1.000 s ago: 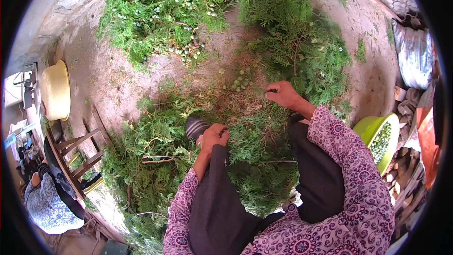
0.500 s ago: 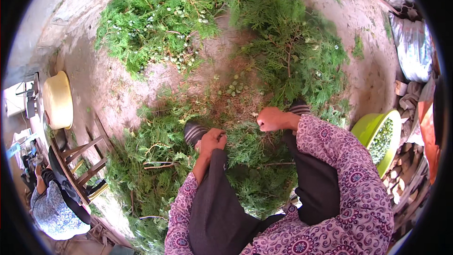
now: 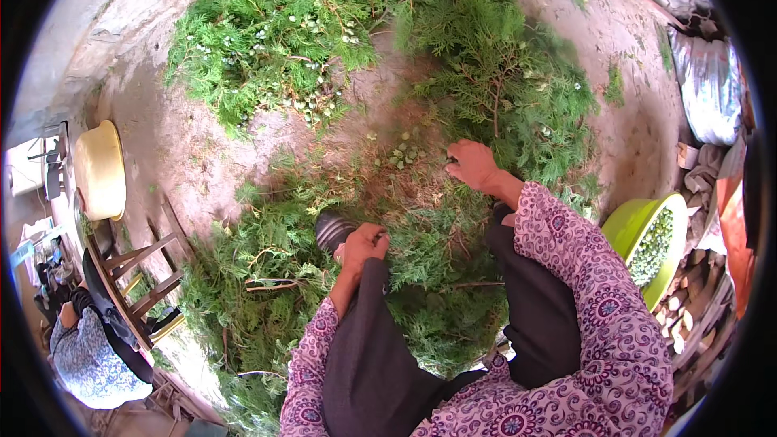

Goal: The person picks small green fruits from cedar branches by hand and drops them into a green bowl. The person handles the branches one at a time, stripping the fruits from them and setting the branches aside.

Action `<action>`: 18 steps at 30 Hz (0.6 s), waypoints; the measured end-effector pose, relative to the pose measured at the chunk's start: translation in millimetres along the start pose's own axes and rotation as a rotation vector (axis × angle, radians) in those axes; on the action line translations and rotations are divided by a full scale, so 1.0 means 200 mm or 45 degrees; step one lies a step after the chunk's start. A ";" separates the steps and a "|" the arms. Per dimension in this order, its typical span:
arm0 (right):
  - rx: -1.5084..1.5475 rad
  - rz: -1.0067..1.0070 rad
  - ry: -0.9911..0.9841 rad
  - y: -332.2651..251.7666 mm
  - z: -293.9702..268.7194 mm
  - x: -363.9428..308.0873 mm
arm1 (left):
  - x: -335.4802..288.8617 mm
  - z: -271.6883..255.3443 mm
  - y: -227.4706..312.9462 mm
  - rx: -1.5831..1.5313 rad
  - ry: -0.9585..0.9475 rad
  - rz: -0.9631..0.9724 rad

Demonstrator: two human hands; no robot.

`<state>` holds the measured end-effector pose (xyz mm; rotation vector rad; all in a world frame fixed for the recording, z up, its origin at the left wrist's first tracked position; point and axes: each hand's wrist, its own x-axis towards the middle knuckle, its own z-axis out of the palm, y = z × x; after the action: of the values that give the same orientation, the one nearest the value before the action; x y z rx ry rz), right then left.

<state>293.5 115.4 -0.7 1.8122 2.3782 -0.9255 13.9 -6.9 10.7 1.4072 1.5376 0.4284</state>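
My left hand (image 3: 363, 244) rests by my left knee, its fingers curled together; whatever they may hold is hidden. Farther forward and to the right, my right hand (image 3: 475, 167) hovers over the ground with thumb and fingers parted. I make out nothing held in it. Just left of it lies a small heap of pale green seed cones (image 3: 401, 151). A leafy evergreen branch (image 3: 498, 89) with a brown stem lies beyond that hand. Cut evergreen sprigs (image 3: 433, 247) cover the ground between my feet.
Evergreen cuttings with pale cones (image 3: 283, 40) are piled at the far left. To my right stands a lime-green basin (image 3: 623, 226) holding small green cones. A yellow tub (image 3: 99, 170), a wooden stool (image 3: 133, 275) and another person (image 3: 97, 348) are at the left.
My right hand has moved forward, away from my right knee, and its fingers have parted from a fist. My left hand stays in place.
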 end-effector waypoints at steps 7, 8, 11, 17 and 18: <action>1.716 0.364 -0.946 -0.04 -0.08 -0.01 | -0.02 -0.02 -0.02 -0.018 0.019 -0.041; 1.938 0.379 -1.038 -0.06 -0.09 -0.03 | -0.02 -0.02 -0.02 -0.039 0.014 -0.046; 1.830 0.432 -1.060 -0.11 -0.14 -0.02 | -0.01 -0.01 -0.03 -0.038 0.014 -0.017; 1.803 0.330 -1.206 -0.19 -0.15 -0.01 | -0.01 -0.02 -0.01 -0.077 0.023 0.009; 1.802 0.327 -1.212 -0.21 -0.16 -0.01 | -0.01 -0.02 -0.01 -0.075 0.027 0.006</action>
<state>267.6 122.2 45.2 1.0789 0.7635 -2.8615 8.2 -8.3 11.9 1.3645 1.5272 0.4892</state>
